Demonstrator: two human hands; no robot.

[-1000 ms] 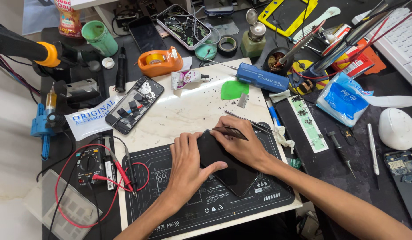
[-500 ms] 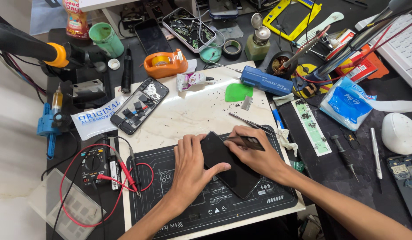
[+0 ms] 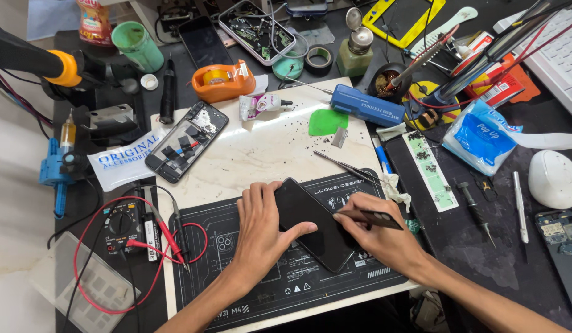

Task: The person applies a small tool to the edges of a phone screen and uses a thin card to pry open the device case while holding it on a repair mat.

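A black phone (image 3: 310,223) lies screen-up and tilted on a dark printed work mat (image 3: 286,280). My left hand (image 3: 261,237) rests on the phone's left side, thumb across the glass, pinning it down. My right hand (image 3: 378,237) pinches a thin dark flat pry card (image 3: 377,217) whose tip touches the phone's right edge. Metal tweezers (image 3: 347,165) lie on the white board just above the mat.
An opened phone body (image 3: 186,142) lies at the board's upper left, a green pick (image 3: 326,121) and blue tool box (image 3: 366,106) at its top. A multimeter (image 3: 122,225) with red leads sits left; orange tape dispenser (image 3: 223,80), tissue pack (image 3: 480,137) and screwdrivers (image 3: 474,209) surround.
My view has shifted slightly. My right hand has slid the card a little down along the phone's right edge; the left hand keeps pressing the phone.
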